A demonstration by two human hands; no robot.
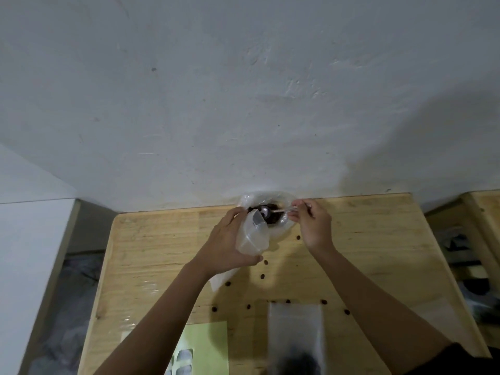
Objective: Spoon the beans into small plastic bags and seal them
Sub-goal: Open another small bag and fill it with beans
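Two bare hands work at the far edge of a wooden table: the left hand is closed around a small clear plastic bag, holding its mouth beside a larger open bag of dark beans against the wall. The right hand pinches the handle of a spoon whose bowl sits over the beans. Loose beans dot the tabletop, and another filled bag lies near the front edge beside a green card.

Dim, soft light; wide-angle edge bending; bottom edge blurred; faint shadows.
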